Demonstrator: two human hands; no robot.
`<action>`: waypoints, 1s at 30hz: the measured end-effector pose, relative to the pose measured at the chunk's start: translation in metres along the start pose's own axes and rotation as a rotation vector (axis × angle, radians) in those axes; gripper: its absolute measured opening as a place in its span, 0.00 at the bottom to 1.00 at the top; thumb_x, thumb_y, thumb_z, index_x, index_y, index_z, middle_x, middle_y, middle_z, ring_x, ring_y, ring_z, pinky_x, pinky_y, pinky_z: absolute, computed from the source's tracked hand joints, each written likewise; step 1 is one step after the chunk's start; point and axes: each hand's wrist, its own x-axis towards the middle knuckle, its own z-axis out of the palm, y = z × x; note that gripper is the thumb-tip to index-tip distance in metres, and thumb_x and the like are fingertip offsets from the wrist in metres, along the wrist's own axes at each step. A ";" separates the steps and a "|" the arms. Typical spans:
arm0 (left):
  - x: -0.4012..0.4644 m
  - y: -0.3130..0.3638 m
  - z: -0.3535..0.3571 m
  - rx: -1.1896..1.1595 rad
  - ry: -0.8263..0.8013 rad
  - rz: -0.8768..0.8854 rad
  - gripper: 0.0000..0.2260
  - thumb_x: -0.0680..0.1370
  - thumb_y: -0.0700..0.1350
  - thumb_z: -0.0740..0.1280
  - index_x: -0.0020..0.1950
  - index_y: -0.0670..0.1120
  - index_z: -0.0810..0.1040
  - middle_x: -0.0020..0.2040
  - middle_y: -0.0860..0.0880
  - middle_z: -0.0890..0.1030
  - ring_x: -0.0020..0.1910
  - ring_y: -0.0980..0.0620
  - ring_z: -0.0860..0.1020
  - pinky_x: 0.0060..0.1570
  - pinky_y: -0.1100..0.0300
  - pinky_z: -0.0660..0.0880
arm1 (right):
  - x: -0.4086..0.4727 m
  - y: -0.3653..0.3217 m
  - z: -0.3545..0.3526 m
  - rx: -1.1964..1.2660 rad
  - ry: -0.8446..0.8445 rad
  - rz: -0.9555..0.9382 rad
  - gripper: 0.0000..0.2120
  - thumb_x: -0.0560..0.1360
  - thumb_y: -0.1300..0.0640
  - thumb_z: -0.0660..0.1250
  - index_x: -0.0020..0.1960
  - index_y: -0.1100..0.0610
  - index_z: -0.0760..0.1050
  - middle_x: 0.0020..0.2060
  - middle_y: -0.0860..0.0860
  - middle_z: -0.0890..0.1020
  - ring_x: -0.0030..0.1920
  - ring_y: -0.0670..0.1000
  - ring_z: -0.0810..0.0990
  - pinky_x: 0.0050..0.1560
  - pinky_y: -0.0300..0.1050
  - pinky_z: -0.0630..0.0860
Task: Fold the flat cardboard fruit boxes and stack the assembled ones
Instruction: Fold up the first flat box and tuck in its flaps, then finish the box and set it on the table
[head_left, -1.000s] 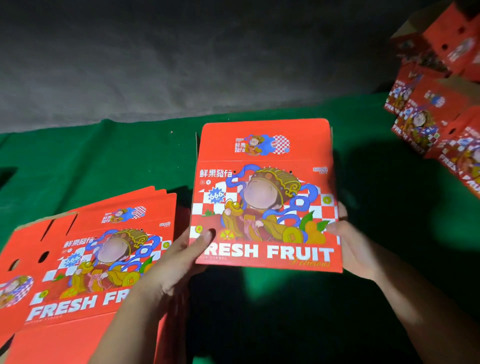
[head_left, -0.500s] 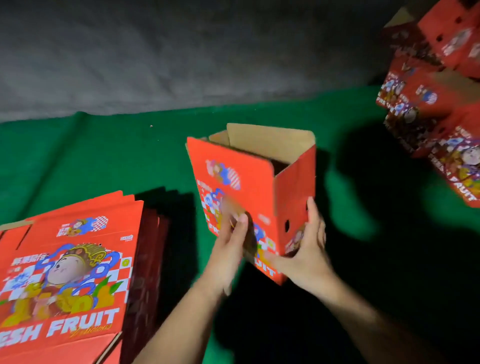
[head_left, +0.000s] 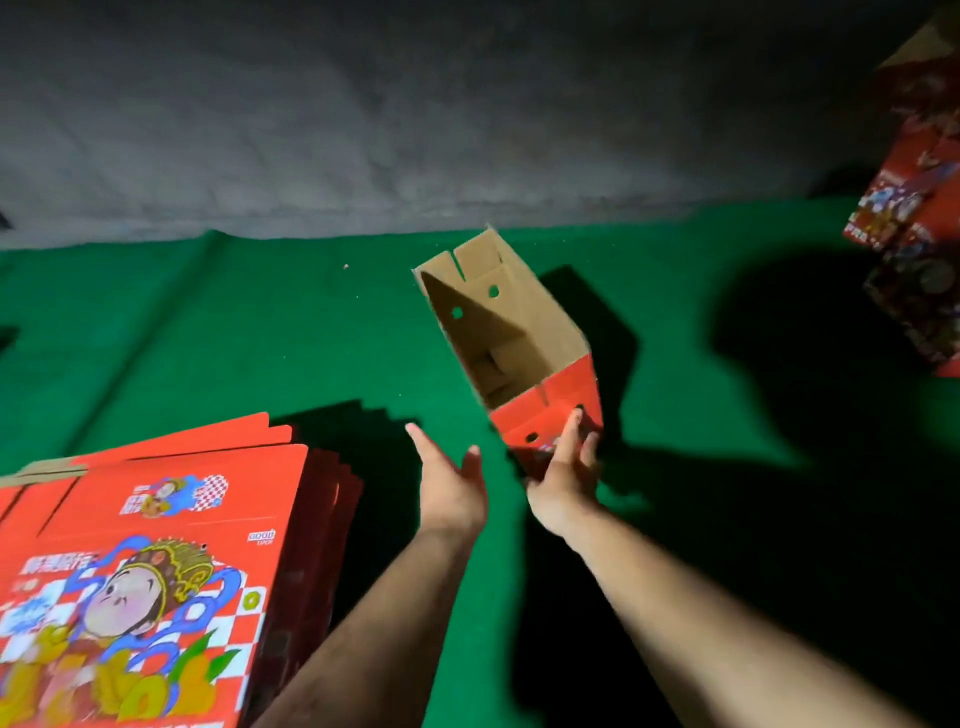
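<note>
cardboard fruit box (head_left: 519, 343), red outside and brown inside, opened into a tube, tilts above the green cloth (head_left: 208, 332) with its open end toward the camera. right hand (head_left: 563, 480) grips its near red end, fingers curled on it. left hand (head_left: 451, 480) hangs just beside it, fingers straight, touching nothing. stack of flat red printed boxes (head_left: 156, 571) lies at lower left; assembled red boxes (head_left: 919, 234) are piled at far right.

Dim overall, lit by one hard source near the camera. Sharp black shadows on green cloth (head_left: 208, 338) behind box (head_left: 511, 332) and flat stack (head_left: 156, 545). Motion blur on hands; corners dark, edges bent.
</note>
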 end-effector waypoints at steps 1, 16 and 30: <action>0.009 0.008 0.002 -0.003 0.013 0.042 0.35 0.84 0.43 0.64 0.84 0.41 0.46 0.83 0.40 0.57 0.81 0.45 0.59 0.78 0.59 0.54 | 0.014 -0.016 -0.002 -0.009 -0.083 0.101 0.48 0.79 0.58 0.69 0.83 0.50 0.35 0.82 0.61 0.42 0.81 0.63 0.54 0.77 0.50 0.58; -0.051 -0.040 -0.133 0.009 0.264 0.426 0.16 0.82 0.39 0.63 0.68 0.48 0.77 0.64 0.53 0.82 0.65 0.55 0.78 0.68 0.59 0.73 | -0.101 -0.077 0.076 0.416 -0.283 -0.016 0.23 0.81 0.61 0.63 0.75 0.53 0.69 0.66 0.55 0.78 0.59 0.51 0.77 0.58 0.38 0.71; -0.130 -0.108 -0.209 0.730 0.105 0.218 0.28 0.76 0.65 0.62 0.76 0.62 0.68 0.74 0.53 0.69 0.67 0.42 0.67 0.64 0.47 0.65 | -0.178 -0.054 0.059 0.789 -0.144 0.262 0.12 0.79 0.66 0.68 0.62 0.59 0.76 0.57 0.65 0.83 0.49 0.57 0.81 0.54 0.57 0.78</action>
